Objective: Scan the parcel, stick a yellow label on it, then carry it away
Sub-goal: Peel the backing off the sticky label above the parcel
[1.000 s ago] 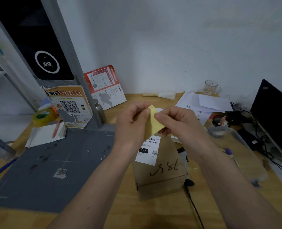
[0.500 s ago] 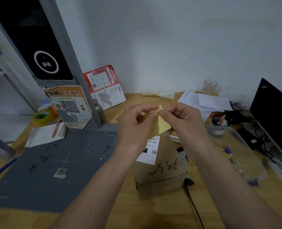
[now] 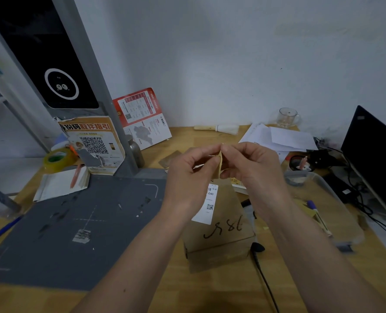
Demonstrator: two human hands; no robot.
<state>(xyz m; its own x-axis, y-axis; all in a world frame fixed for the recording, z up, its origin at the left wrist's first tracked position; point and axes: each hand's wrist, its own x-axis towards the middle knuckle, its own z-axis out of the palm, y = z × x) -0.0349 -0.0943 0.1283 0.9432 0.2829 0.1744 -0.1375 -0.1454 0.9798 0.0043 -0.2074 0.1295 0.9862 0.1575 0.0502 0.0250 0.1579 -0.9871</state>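
- left hand [image 3: 191,177] and right hand [image 3: 253,170] both pinching yellow label [image 3: 219,164] between fingertips, holding it edge-on above parcel
- parcel [image 3: 221,224] sitting on wooden desk [image 3: 210,290], right of grey mat [image 3: 74,222], white shipping sticker [image 3: 206,203] facing up

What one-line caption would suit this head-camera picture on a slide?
Both hands, left hand and right hand, pinch a yellow label above the cardboard parcel on the wooden desk.
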